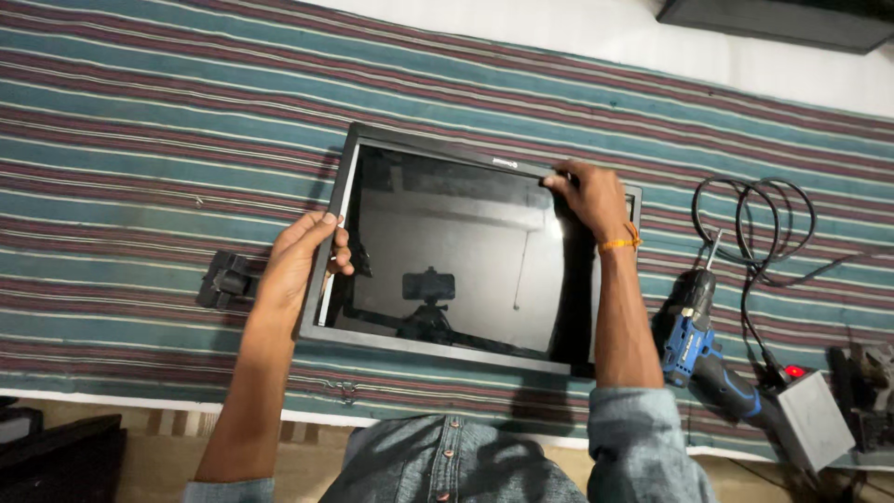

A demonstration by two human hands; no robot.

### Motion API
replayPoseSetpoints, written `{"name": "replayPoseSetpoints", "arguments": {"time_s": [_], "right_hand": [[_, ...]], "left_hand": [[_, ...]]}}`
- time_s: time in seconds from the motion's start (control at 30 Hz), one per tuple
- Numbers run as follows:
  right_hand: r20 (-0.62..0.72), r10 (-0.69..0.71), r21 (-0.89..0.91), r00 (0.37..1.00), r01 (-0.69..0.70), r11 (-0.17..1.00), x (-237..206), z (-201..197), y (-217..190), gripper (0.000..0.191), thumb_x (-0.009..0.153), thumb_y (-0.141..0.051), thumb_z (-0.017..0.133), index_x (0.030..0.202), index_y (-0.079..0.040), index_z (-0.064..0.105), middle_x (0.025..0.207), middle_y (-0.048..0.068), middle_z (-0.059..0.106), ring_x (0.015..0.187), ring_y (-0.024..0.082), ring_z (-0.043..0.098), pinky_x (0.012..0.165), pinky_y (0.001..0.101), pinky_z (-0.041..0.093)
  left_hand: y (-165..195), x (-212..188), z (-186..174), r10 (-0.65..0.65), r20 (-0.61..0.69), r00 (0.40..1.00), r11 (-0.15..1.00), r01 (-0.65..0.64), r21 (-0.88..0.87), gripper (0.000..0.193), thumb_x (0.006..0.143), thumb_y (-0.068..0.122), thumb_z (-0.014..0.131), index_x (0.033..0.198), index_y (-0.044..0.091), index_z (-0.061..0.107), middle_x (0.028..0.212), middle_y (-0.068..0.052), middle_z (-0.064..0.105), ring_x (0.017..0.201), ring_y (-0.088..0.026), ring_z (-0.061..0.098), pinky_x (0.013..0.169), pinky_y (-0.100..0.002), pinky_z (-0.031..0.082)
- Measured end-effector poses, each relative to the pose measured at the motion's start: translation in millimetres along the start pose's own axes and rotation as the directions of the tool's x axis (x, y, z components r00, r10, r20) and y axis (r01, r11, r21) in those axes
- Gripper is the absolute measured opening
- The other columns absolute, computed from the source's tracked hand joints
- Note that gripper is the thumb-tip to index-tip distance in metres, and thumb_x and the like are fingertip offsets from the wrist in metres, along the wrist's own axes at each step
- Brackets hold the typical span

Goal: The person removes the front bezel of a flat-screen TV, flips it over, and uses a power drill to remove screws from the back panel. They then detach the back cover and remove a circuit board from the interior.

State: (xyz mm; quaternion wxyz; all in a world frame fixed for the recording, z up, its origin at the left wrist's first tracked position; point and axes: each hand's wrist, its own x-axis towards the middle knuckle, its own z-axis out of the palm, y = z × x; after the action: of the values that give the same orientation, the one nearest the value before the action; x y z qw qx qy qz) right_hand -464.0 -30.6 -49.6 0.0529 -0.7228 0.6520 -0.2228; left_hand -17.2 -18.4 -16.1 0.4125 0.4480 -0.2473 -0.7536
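Observation:
A flat black monitor [447, 251] lies screen-up on a striped mat [140, 140]. Its thin black front bezel [447, 152] is lifted off the panel along the top and left sides. My left hand [303, 250] grips the bezel's left edge, thumb on top and fingers curled under. My right hand [589, 197] pinches the bezel at the top right corner; an orange thread is tied round that wrist. The glossy screen reflects a phone on a small tripod.
A blue and black cordless drill [700, 346] lies right of the monitor, next to a looped black cable [756, 224] and a grey box [815, 419] with a red light. A small black bracket [223, 278] sits to the left. A dark object [56, 456] lies bottom left.

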Motion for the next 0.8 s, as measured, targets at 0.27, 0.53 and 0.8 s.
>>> {"name": "replayPoseSetpoints", "arguments": {"time_s": [0.27,0.53,0.8], "right_hand": [[-0.111,-0.099,-0.144,0.989,0.083,0.986,-10,12,14,0.035,0.100,-0.040,0.069,0.100,-0.005,0.074,0.094,0.015,0.075,0.083,0.036,0.070,0.072,0.0448,0.053],[-0.170,-0.119,-0.187,0.978,0.086,0.978,-17,20,24,0.034,0.104,-0.037,0.066,0.102,-0.004,0.072,0.094,0.014,0.075,0.086,0.033,0.071,0.076,0.0437,0.054],[-0.220,-0.089,-0.189,0.971,0.046,0.981,-21,15,18,0.032,0.101,-0.036,0.068,0.099,-0.004,0.072,0.093,0.014,0.075,0.086,0.034,0.071,0.076,0.0440,0.054]], "left_hand": [[7,9,1,-0.006,0.049,0.999,0.998,0.009,-0.060,0.014,0.104,0.018,0.059,0.104,0.005,0.059,0.082,-0.006,0.062,0.063,-0.015,0.061,0.056,-0.030,0.055],[17,11,10,-0.007,0.060,0.998,1.000,0.008,-0.014,0.015,0.103,0.018,0.059,0.105,0.002,0.060,0.083,-0.007,0.063,0.064,-0.016,0.062,0.055,-0.031,0.055],[19,26,5,-0.029,0.097,0.995,0.997,0.021,0.078,0.018,0.103,0.022,0.060,0.105,0.004,0.058,0.082,-0.006,0.064,0.064,-0.016,0.063,0.054,-0.032,0.056]]}}
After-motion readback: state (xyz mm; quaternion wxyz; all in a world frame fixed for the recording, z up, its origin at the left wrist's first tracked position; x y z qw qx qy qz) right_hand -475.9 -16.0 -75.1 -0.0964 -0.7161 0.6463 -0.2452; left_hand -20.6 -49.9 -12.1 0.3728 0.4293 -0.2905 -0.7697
